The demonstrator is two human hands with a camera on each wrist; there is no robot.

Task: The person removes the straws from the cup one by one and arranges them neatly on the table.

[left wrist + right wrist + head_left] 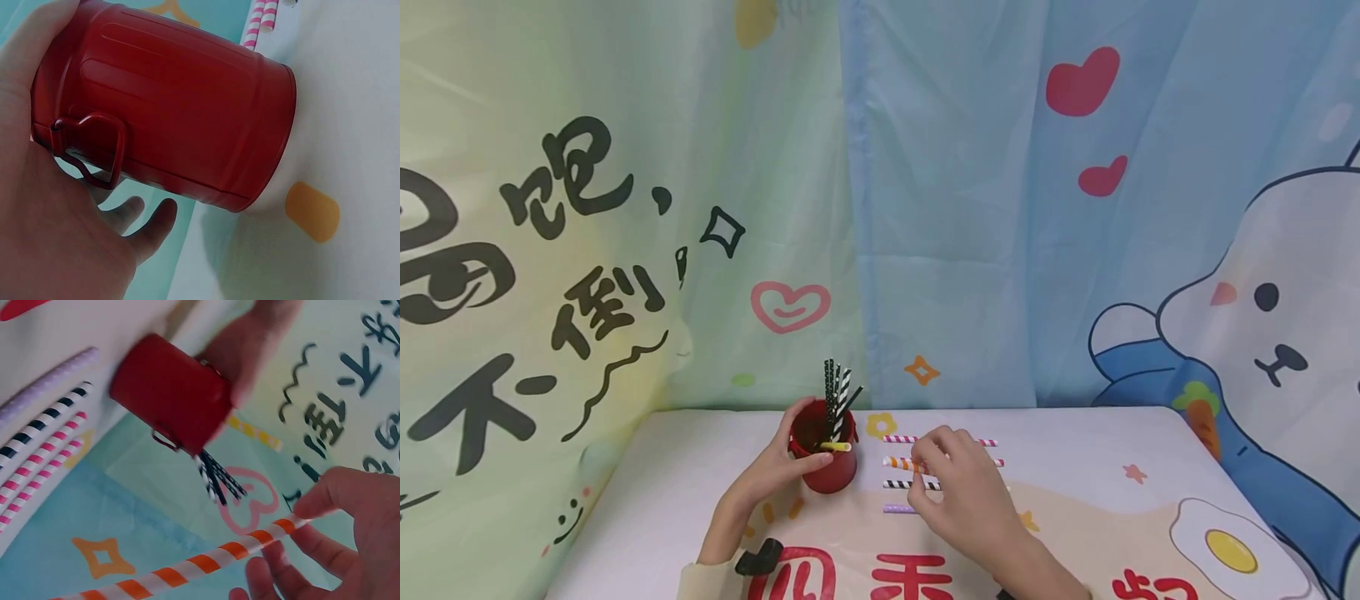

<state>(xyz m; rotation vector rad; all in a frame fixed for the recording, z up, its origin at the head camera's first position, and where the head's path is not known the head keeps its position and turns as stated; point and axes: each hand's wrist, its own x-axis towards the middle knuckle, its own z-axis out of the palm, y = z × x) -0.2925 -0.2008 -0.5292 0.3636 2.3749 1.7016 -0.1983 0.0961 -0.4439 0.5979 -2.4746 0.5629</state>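
Observation:
A red metal bucket point(831, 477) stands at the table's left-middle, gripped round its rim by my left hand point(778, 467). Several black-and-white straws point(838, 400) and a yellow one point(836, 447) poke out of it. In the left wrist view the bucket point(181, 94) fills the frame, with the hand point(69, 219) at its rim end. My right hand point(966, 492) pinches an orange-striped straw point(901, 464) above the row of straws; the right wrist view has that straw point(203, 564) between thumb and fingers of the hand point(331, 540).
Right of the bucket, pink-striped point(901, 438), black-striped point(910, 484) and purple point(898, 508) straws lie roughly parallel on the printed tablecloth point(1075, 450). A printed curtain point(955, 208) hangs behind the table.

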